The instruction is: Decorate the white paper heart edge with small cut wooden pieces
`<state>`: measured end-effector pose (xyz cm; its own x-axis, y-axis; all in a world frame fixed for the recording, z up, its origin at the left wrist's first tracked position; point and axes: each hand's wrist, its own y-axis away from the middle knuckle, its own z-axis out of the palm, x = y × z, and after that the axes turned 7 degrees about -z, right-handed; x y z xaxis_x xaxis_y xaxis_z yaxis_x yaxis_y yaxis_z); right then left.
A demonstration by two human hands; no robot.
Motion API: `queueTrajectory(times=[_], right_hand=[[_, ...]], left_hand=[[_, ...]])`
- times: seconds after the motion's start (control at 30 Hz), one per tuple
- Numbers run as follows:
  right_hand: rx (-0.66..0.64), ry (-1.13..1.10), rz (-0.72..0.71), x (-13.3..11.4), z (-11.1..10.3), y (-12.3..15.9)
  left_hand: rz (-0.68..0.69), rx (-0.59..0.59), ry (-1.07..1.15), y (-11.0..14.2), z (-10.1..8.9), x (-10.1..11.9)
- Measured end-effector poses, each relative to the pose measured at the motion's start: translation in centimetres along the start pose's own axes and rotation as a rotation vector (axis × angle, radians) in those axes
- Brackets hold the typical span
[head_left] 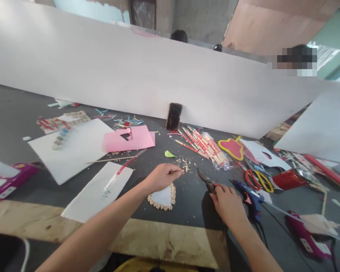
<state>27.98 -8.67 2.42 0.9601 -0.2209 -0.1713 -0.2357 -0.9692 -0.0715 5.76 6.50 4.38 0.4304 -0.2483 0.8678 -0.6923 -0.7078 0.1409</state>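
My left hand (164, 176) is closed in a pinch, with a small pale piece (183, 172) just showing at the fingertips. Beneath it lies a white paper shape (161, 197) edged with pale chips, partly hidden by the hand. A scatter of similar small chips (186, 164) is on the dark tabletop just beyond the fingers. My right hand (229, 204) is wrapped around the handles of pruning shears (205, 177), which rest low over the table with the blades pointing up and left. A green leaf-shaped piece (169, 154) lies ahead of the left hand.
Right of the shears are a blue glue gun (252, 200), scissors (252, 179) and a red can (290, 178). Chopsticks in red wrappers (198, 141) lie ahead. A phone (174, 116) leans on the white partition (130, 71). Pink card (141, 138) and white sheets (82, 206) are left.
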Motion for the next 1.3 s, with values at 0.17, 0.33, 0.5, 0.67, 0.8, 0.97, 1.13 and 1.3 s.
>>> queueTrajectory(times=[0.17,0.33,0.5,0.67,0.8,0.97,1.13,1.3], right_hand=[[0.029,-0.242,0.027,0.4,-0.8,0.0],[-0.081,-1.02,0.194,-2.0,-2.1,1.5],[-0.167,-1.333,0.286,-4.6,-2.2,2.6],[-0.154,-0.993,0.13,-4.4,-2.0,3.1],[-0.039,-0.613,-0.129,-4.4,-1.7,3.6],[-0.032,-0.316,-0.232,-4.6,-1.1,4.1],[0.016,-0.147,-0.301,-4.6,-1.0,4.1],[0.068,-0.047,-0.355,-4.8,-1.7,3.9]], left_hand=[[-0.04,0.016,0.128,1.8,0.3,0.7],[-0.089,0.037,0.245,2.7,0.7,1.7],[-0.089,0.011,0.296,3.2,0.8,2.3],[-0.065,0.035,0.343,3.3,0.9,2.4],[-0.043,0.054,0.405,3.1,1.1,2.2],[-0.035,0.072,0.446,3.2,1.2,2.3],[-0.039,0.086,0.419,3.5,1.4,2.5],[0.008,0.053,0.354,3.4,1.4,2.0]])
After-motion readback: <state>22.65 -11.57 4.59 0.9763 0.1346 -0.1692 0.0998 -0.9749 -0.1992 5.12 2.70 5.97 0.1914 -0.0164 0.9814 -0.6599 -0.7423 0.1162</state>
